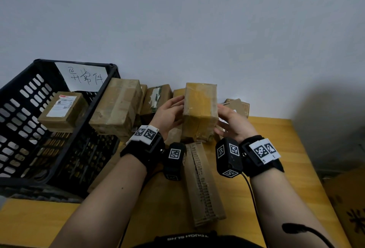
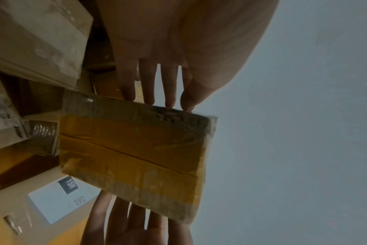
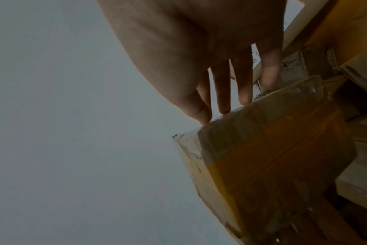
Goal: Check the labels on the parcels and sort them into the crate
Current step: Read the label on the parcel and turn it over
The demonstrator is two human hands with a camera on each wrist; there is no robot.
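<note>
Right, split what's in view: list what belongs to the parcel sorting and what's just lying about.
Part of the job:
- taped parcel pressed between left hand and right hand
- black crate with handwritten sign
- labelled parcel in the crate
- unsorted parcels by the wall

Lying about:
- torn cardboard strip on the wooden table
- carton at far right

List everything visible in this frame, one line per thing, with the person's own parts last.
held parcel: 1, brown with yellowish tape, upright between both hands
crate: 1, black, left on the table, handwritten white sign on its far wall
parcel in crate: 1, brown, white label up
loose parcels: several, brown, against the wall
flat corrugated parcel: 1, brown, between the forearms
table: 1, yellow wood
wrist cameras: 2, black
left hand: fingers straight on parcel's left side
right hand: fingers straight on its right side
</note>
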